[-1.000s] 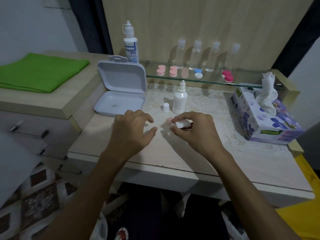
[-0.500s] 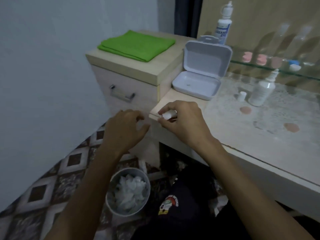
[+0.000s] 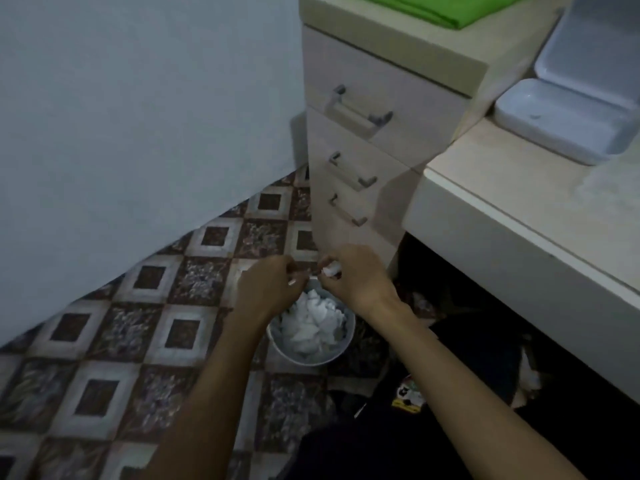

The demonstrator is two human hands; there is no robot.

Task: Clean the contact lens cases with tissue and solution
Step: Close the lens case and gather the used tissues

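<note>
Over the floor, my right hand [image 3: 356, 278] pinches a small white wad of tissue [image 3: 330, 270] between thumb and fingers. My left hand [image 3: 270, 289] hovers just left of it with fingers curled, their tips almost meeting the right hand's. Whether they hold a bit of the tissue is unclear. Directly below both hands stands a round grey waste bin [image 3: 311, 362] filled with crumpled white tissues [image 3: 311, 323]. No contact lens case or solution bottle is in view.
A beige drawer unit [image 3: 363, 98] with metal handles rises behind the hands, a green cloth [image 3: 450, 8] on top. The desk's edge [image 3: 485, 216] runs along the right, bearing an open white box [image 3: 561, 133]. A pale wall stands at the left over patterned floor tiles [image 3: 149, 306].
Both hands have dropped from the desk's left corner down over the waste bin, the right still pinching the tissue wad. My view has swung down and left, and the bottles have left the frame.
</note>
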